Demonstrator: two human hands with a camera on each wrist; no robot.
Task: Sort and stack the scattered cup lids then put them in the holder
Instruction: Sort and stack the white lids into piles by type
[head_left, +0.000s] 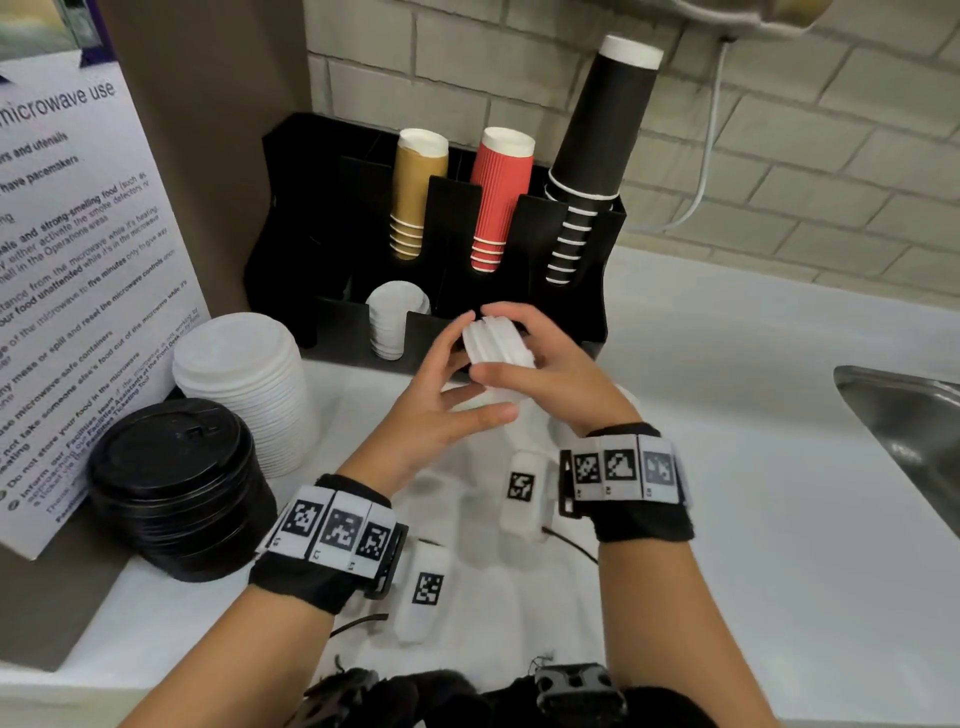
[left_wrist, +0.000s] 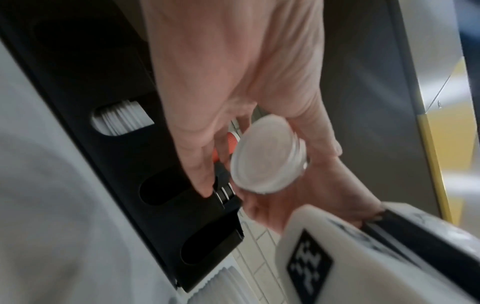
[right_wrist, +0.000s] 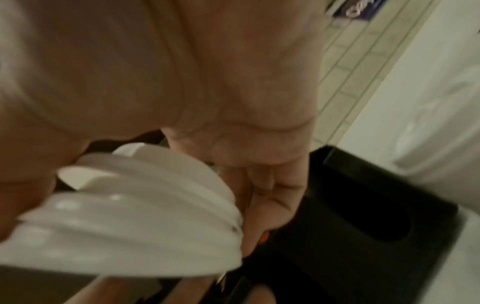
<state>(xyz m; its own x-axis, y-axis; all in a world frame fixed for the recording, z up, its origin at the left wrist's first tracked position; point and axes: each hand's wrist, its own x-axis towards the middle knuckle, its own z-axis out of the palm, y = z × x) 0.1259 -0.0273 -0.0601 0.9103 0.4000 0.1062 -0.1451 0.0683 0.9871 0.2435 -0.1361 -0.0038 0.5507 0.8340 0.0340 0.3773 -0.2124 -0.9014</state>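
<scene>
Two hands on one small stack of white lids (head_left: 497, 347), held on its side in the air just in front of the black holder (head_left: 582, 312). Right hand (head_left: 558, 371) grips stack, fingers over the top, thumb underneath. Left hand (head_left: 441, 400) has fingers spread and straight, fingertips at the stack's left end; contact unclear from the head view. Holder's front left slot holds white lids (head_left: 396, 318) on edge; two front slots to the right look dark in the left wrist view. Back slots: tan cups (head_left: 415, 192), red cups (head_left: 500, 200), black cups (head_left: 597, 156), all upside down. Left on the counter (head_left: 727, 467): tall white lid stack (head_left: 244, 384), black lid stack (head_left: 176, 488) nearer, microwave notice (head_left: 78, 260) behind. Sink (head_left: 914, 421) far right.
</scene>
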